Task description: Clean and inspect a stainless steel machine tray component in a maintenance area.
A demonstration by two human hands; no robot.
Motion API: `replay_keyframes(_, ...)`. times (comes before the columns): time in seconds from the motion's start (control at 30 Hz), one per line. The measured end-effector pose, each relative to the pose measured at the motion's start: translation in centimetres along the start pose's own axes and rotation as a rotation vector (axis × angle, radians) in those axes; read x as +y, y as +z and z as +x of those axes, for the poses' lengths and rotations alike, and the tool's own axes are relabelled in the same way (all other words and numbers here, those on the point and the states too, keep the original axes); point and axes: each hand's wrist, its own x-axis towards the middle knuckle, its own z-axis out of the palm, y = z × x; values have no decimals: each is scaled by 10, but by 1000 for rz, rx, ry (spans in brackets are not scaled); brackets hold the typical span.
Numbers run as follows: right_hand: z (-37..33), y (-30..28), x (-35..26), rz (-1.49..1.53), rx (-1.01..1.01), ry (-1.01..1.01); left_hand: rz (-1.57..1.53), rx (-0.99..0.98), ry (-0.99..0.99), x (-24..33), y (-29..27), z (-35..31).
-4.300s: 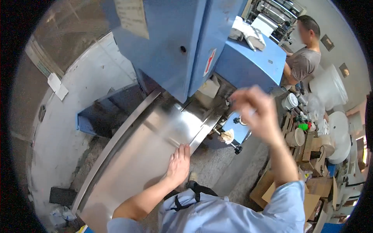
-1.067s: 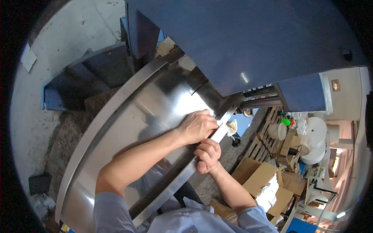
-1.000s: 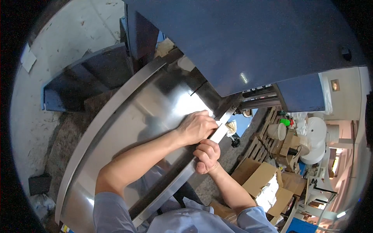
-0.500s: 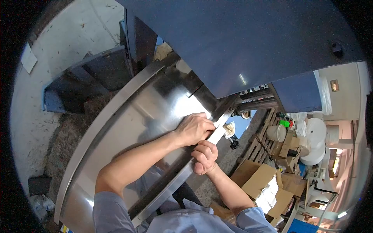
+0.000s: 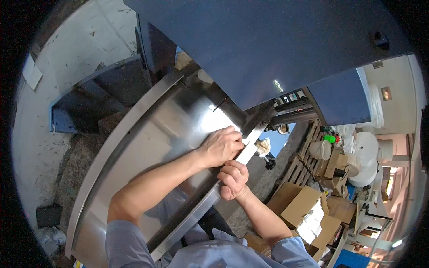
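A long polished metal tray (image 5: 156,138) slants in front of me, its straight metal rail (image 5: 192,225) running along the near right side. A flat white strip (image 5: 246,154) lies along that rail. My left hand (image 5: 221,146) reaches over the tray with its fingers bent at the strip's inner edge; the fingertips are hidden. Just below it, my right hand (image 5: 234,179) is closed at the rail by the strip's lower end, fingers curled and thumb folded in. What either hand pinches cannot be made out.
A big dark blue machine housing (image 5: 268,49) overhangs the tray's far end. Rollers (image 5: 292,115) and a black knob (image 5: 270,164) sit beyond the rail. At right stand an open cardboard box (image 5: 299,205), a wooden pallet (image 5: 304,154), a white bucket (image 5: 320,150) and large white rolls (image 5: 365,152).
The view has shifted slightly. Both hands stay at the same part of the rail, with the fingers still bent and hardly any visible movement along the strip.
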Motion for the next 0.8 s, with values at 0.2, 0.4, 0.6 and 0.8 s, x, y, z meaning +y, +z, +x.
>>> replay_keyframes(0.2, -4, 2, 0, 10, -7, 16, -11, 88, -38, 1, 2, 3)
replay_keyframes(0.4, -3, 1, -1, 11, -3, 17, 0, -28, -38, -1, 3, 1)
replay_keyframes(0.6, -3, 1, -1, 12, -9, 17, 17, 33, -35, 2, 2, 4)
replay_keyframes(0.8, -2, 1, -1, 5, -3, 21, -28, 1, -34, -3, 5, 1)
